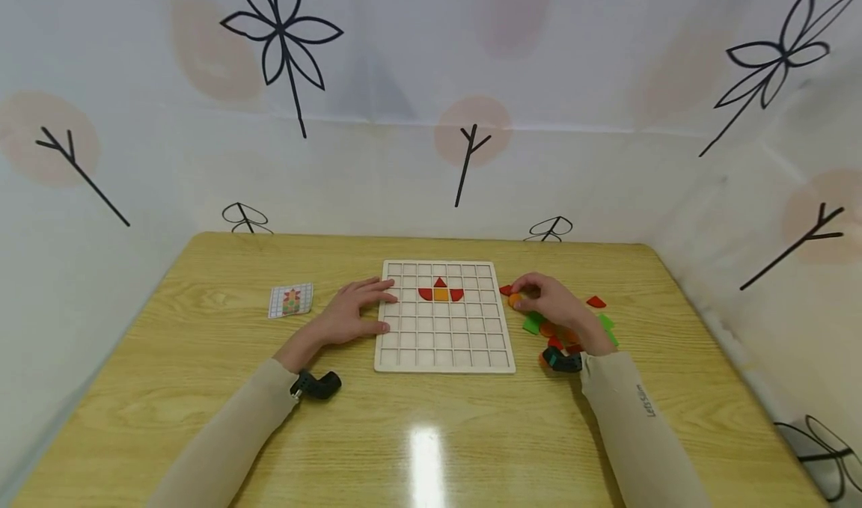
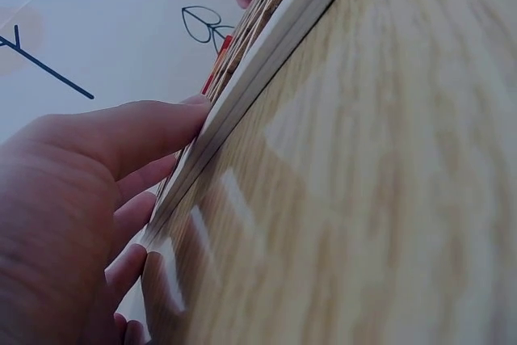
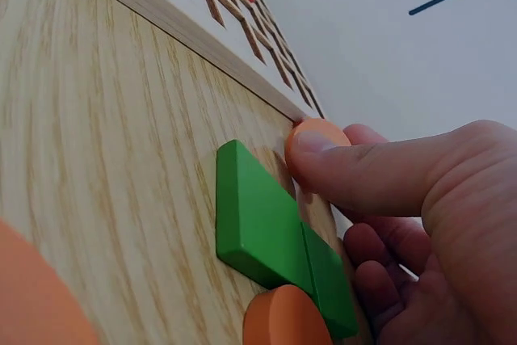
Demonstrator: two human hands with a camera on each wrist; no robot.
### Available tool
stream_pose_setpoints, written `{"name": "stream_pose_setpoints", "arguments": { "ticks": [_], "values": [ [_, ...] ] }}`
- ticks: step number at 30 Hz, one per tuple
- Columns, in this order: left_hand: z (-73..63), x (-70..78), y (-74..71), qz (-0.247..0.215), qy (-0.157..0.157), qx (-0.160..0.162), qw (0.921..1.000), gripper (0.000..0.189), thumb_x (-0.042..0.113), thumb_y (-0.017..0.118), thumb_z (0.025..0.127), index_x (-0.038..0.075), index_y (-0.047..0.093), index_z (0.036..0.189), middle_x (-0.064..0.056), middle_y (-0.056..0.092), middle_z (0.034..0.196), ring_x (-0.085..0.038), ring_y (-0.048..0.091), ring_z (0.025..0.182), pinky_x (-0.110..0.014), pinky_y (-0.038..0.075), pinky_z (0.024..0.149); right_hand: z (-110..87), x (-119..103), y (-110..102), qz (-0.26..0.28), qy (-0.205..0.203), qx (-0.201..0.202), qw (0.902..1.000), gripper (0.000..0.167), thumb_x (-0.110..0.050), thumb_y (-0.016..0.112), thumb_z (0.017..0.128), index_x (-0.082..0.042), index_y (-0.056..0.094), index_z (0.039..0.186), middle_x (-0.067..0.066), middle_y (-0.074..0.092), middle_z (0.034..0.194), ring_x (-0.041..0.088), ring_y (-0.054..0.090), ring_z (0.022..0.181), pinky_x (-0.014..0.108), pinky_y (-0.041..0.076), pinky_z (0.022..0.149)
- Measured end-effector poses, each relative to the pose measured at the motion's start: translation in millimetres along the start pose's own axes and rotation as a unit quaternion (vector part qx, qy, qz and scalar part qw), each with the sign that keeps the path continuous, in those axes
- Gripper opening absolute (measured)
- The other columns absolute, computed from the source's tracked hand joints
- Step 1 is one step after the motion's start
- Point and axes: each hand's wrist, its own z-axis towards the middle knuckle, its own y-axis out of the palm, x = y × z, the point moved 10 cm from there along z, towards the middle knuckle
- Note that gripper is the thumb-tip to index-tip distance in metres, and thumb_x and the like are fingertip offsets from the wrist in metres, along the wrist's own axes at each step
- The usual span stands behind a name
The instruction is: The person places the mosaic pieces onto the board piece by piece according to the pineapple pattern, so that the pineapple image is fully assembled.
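Observation:
A pale wooden grid board (image 1: 444,343) lies mid-table. On it sit a red triangle (image 1: 440,283), an orange square (image 1: 441,295) and two red quarter-round pieces, one (image 1: 426,294) on each side of the square. My left hand (image 1: 350,312) rests at the board's left edge, its fingers spread and the thumb touching the rim. Just beyond the right edge, my right hand (image 1: 548,300) pinches an orange disc (image 3: 317,145) between thumb and fingers. Below that hand, in the right wrist view, lie green blocks (image 3: 258,216) and another orange round piece (image 3: 287,317).
A small printed card (image 1: 291,300) with a coloured pattern on a grid lies left of the left hand. Loose red, green and orange pieces are scattered around the right wrist, with a red one (image 1: 595,302) farther right. Patterned cloth (image 1: 377,179) stands behind the table.

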Motion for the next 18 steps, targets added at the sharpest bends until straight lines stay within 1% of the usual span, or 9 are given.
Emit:
{"name": "stream_pose_setpoints", "arguments": {
  "ticks": [3,6,9,12,16,18],
  "values": [
    [1.0,1.7,-1.4,0.000,0.006,-0.001,1.0000,0.050,0.032,0.074,0.089,0.012,0.064,0.134,-0.008,0.040,0.156,-0.033,0.026,0.147,-0.062,0.013,0.114,0.0,1.0,-2.6,0.011,0.005,0.004,0.9999,0.020,-0.011,0.066,0.098,0.000,0.062,0.114,0.017,0.058,0.120,0.026,0.052,0.099,0.031,0.045,0.084],
    [1.1,2.0,-1.8,0.002,0.007,-0.003,1.0000,0.050,0.032,0.073,0.090,0.012,0.063,0.134,-0.008,0.040,0.156,-0.033,0.025,0.147,-0.061,0.011,0.115,0.1,1.5,-4.1,0.014,0.014,0.008,0.9998,0.020,-0.011,0.066,0.098,0.000,0.062,0.113,0.016,0.060,0.118,0.024,0.053,0.098,0.027,0.046,0.081],
    [0.3,0.8,-1.4,0.006,0.003,-0.005,1.0000,0.050,0.034,0.072,0.091,0.012,0.063,0.134,-0.008,0.039,0.156,-0.033,0.025,0.148,-0.062,0.010,0.115,-0.1,-0.4,-4.2,0.014,0.016,0.009,0.9997,0.021,-0.011,0.066,0.098,0.001,0.062,0.114,0.016,0.060,0.116,0.024,0.053,0.096,0.029,0.046,0.080],
    [-0.8,1.3,-1.1,-0.001,0.000,-0.006,1.0000,0.049,0.034,0.073,0.091,0.013,0.063,0.134,-0.009,0.039,0.157,-0.033,0.023,0.148,-0.063,0.007,0.115,-0.7,-1.7,-5.4,0.013,0.018,0.020,0.9995,0.020,-0.010,0.067,0.096,0.001,0.063,0.112,0.016,0.061,0.112,0.025,0.052,0.093,0.031,0.046,0.079],
    [-1.7,4.5,-1.2,-0.011,0.004,-0.008,0.9999,0.051,0.032,0.074,0.089,0.012,0.063,0.135,-0.010,0.038,0.157,-0.035,0.021,0.148,-0.064,0.003,0.114,-2.2,-1.4,-8.3,0.005,0.013,0.044,0.9989,0.018,-0.007,0.068,0.095,0.001,0.063,0.109,0.014,0.061,0.104,0.025,0.051,0.088,0.030,0.045,0.076],
    [-1.9,5.2,-1.0,-0.011,0.004,-0.009,0.9999,0.052,0.032,0.075,0.089,0.011,0.063,0.135,-0.010,0.038,0.157,-0.035,0.021,0.148,-0.064,0.003,0.114,-3.0,-0.5,-10.3,0.000,0.008,0.056,0.9984,0.017,-0.006,0.068,0.095,0.002,0.063,0.108,0.013,0.060,0.101,0.025,0.050,0.086,0.029,0.044,0.074]
  ]
}}
